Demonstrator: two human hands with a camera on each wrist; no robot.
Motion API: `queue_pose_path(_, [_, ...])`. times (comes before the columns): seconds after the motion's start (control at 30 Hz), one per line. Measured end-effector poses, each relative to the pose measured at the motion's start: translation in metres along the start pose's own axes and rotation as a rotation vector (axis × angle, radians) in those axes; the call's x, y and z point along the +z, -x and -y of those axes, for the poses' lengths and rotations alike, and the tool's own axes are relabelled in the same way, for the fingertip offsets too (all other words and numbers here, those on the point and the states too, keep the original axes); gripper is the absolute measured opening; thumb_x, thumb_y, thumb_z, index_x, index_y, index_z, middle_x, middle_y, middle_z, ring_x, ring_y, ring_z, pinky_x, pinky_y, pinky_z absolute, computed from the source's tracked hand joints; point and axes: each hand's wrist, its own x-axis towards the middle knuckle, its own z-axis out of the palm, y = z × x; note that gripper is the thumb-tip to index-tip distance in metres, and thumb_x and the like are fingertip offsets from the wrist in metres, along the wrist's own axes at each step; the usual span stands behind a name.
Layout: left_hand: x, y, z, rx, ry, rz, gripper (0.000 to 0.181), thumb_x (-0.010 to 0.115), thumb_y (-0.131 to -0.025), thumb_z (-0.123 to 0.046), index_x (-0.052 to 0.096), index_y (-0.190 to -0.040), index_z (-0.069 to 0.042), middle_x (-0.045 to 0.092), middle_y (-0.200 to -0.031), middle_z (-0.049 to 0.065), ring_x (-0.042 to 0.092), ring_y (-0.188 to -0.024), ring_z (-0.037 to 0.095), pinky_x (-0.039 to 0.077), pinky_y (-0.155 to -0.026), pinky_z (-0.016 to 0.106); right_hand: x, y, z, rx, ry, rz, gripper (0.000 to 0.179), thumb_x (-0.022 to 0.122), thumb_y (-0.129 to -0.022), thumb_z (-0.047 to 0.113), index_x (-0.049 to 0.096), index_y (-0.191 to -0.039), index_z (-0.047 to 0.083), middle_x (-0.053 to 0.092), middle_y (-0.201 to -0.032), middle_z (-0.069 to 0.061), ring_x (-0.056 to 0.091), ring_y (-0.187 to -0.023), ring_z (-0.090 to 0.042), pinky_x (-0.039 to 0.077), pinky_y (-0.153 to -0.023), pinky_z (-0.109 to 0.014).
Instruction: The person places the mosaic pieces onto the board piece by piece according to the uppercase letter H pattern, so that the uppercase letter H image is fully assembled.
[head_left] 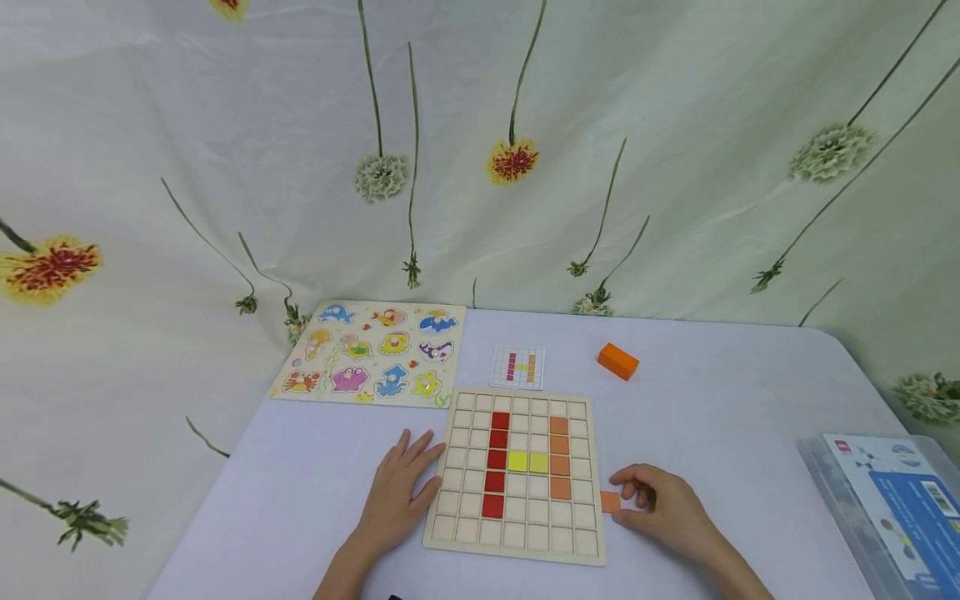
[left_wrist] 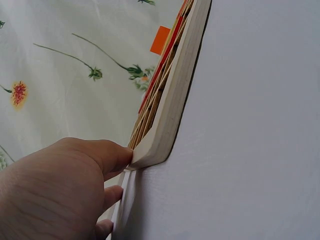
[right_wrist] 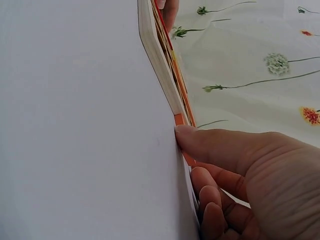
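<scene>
A wooden grid board (head_left: 517, 537) lies on the table. It holds a column of several red tiles (head_left: 495, 459), two yellow tiles (head_left: 528, 462) and a column of several orange tiles (head_left: 559, 444). My left hand (head_left: 399, 493) rests flat at the board's left edge, its thumb touching the rim in the left wrist view. Just off the board's right edge, my right hand (head_left: 663, 510) pinches a loose orange tile (head_left: 610, 502) between thumb and curled fingers. In the right wrist view that tile (right_wrist: 179, 119) is partly hidden by the thumb.
Behind the board lies a small pattern card (head_left: 518, 367), with an orange block (head_left: 618, 361) to its right. A sea-animal peg puzzle (head_left: 378, 354) sits at the back left. A clear plastic case (head_left: 885, 508) with a printed sheet stands at the right edge.
</scene>
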Motion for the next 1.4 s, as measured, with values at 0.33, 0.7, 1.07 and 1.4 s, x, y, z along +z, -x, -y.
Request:
queue_pose_path(0.33, [0.001,0.0,0.001,0.001,-0.003,0.001,0.045,0.066,-0.089,-0.017,0.06,-0.134,-0.012,0.048,-0.149,0.012,0.025,-0.146,0.042,0.02,-0.115,0.063,0.001,0.0,0.0,-0.014,0.025,-0.013,0.032,0.086,-0.071,0.018,0.069,-0.098,0.02,0.056,-0.081,0.012,0.047,-0.068,0.001,0.043,-0.06,-0.017])
queue_pose_path(0.7, [0.001,0.001,0.001,-0.004,-0.005,0.006,0.045,0.066,-0.09,-0.017,0.059,-0.134,-0.012,0.047,-0.15,0.011,0.024,-0.147,0.042,0.019,-0.115,0.063,0.002,0.003,-0.003,-0.106,0.011,-0.033,0.026,0.084,-0.073,0.015,0.07,-0.094,0.022,0.056,-0.079,0.015,0.047,-0.067,0.002,0.043,-0.058,-0.017])
queue_pose_path(1.07, [0.0,0.0,0.001,-0.013,-0.005,0.011,0.045,0.066,-0.09,-0.016,0.06,-0.134,-0.012,0.047,-0.15,0.011,0.024,-0.147,0.041,0.019,-0.115,0.064,-0.003,0.002,0.006,-0.068,-0.026,-0.03,0.023,0.082,-0.075,0.01,0.069,-0.094,0.015,0.057,-0.078,0.01,0.044,-0.063,0.002,0.041,-0.054,-0.018])
queue_pose_path(1.4, [0.001,0.0,0.001,-0.014,-0.011,0.011,0.045,0.066,-0.09,-0.017,0.059,-0.134,-0.013,0.047,-0.15,0.011,0.023,-0.147,0.041,0.019,-0.115,0.064,-0.009,0.001,0.022,-0.115,0.0,-0.09,0.024,0.081,-0.07,0.002,0.067,-0.086,0.014,0.056,-0.074,0.011,0.042,-0.059,0.003,0.039,-0.05,-0.018])
